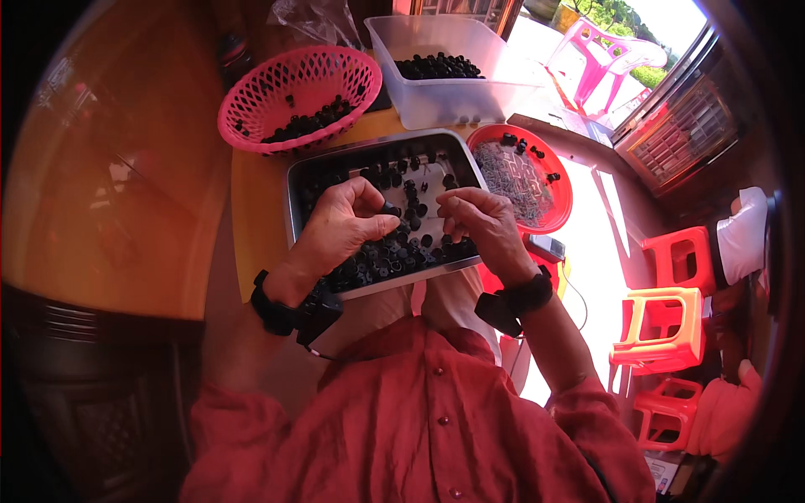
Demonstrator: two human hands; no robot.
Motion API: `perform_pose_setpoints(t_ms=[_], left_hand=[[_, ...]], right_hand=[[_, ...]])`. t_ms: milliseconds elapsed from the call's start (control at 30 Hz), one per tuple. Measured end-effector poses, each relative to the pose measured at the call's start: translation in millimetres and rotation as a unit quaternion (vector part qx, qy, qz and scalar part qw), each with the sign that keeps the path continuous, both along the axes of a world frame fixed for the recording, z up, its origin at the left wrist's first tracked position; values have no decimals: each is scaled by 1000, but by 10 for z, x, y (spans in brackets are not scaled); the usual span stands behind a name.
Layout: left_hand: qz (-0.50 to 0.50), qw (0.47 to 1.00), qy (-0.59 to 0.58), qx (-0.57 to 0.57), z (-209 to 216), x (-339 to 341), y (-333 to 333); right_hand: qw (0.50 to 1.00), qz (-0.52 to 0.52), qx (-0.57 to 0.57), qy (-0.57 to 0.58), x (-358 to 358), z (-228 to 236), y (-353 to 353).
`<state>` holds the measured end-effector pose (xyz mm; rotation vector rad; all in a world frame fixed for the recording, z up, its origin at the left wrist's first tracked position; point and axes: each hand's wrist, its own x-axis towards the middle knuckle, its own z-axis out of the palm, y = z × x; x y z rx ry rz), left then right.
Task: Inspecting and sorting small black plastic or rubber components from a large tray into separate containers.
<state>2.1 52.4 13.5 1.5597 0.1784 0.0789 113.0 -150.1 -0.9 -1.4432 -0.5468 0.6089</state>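
A metal tray (394,281) lies before me, holding many small black round plastic parts (398,253). Over its middle, my left hand (340,226) pinches one small black part (391,210) between thumb and forefinger. To the right, above the tray's right side, my right hand (486,220) has its thumb and fingertips pressed together. What sits in that pinch, if anything, is too small to make out. The two hands are apart. Beyond my right hand, a round red dish (563,197) carries a heap of thin grey bits (513,180) and several black parts at its rim.
A pink lattice basket (243,96) and a clear plastic bin (444,105) stand behind the tray, both with black parts inside. Red stools (667,331) are at the right, where parts of other people show. A pink chair (604,59) stands outside the doorway.
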Motion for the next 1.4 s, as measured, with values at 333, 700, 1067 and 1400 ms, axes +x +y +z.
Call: perform_pose_setpoints(t_ms=[333, 700, 1067, 1400], left_hand=[[65, 981, 40, 180, -95, 206, -153], [133, 949, 60, 281, -206, 328, -104], [-30, 831, 153, 533, -249, 540, -320], [-21, 981, 140, 134, -142, 513, -288]], right_hand=[[998, 14, 29, 51, 29, -92, 114], [998, -44, 28, 36, 245, -180, -84], [990, -63, 80, 99, 174, -254, -167], [991, -72, 76, 89, 111, -206, -187]])
